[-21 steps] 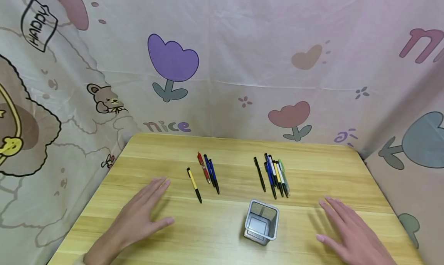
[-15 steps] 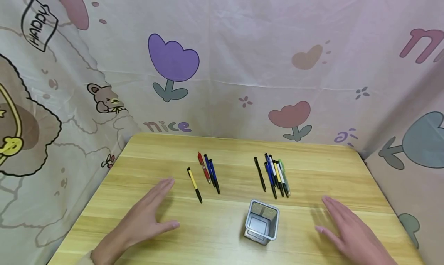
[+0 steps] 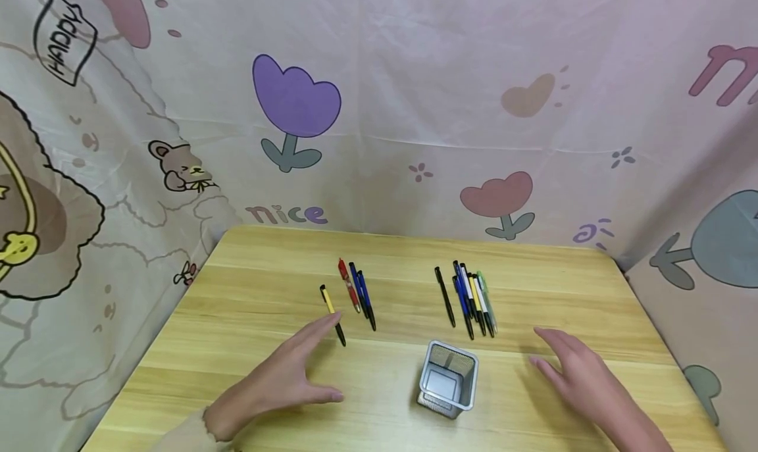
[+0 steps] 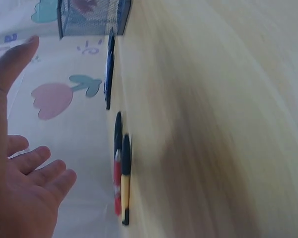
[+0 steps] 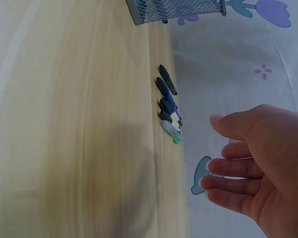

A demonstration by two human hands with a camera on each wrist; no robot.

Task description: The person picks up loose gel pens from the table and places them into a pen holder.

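My left hand (image 3: 290, 373) hovers over the left half of the table, fingers extended, thumb apart, holding nothing. Its fingertips partly cover a yellow and black pen (image 3: 329, 301) in the head view. My right hand (image 3: 577, 376) is held above the table on the right, fingers relaxed and nothing in them. Between the hands stands a grey mesh pen holder (image 3: 448, 379), upright, touched by neither. Beyond the left hand lie a red pen (image 3: 349, 285) and blue pens (image 3: 363, 299). Behind the holder are a black pen (image 3: 445, 297) and a cluster of several mixed pens (image 3: 474, 299).
The wooden table (image 3: 254, 261) carries everything. A printed curtain (image 3: 403, 97) hangs along its back edge and down both sides. In the right wrist view, the mesh holder's wall (image 5: 179, 10) shows at the top.
My left hand has moved right, toward the holder and over the yellow pen. My right hand has shifted slightly left. The pens and holder stay in place; the head view has tilted slightly.
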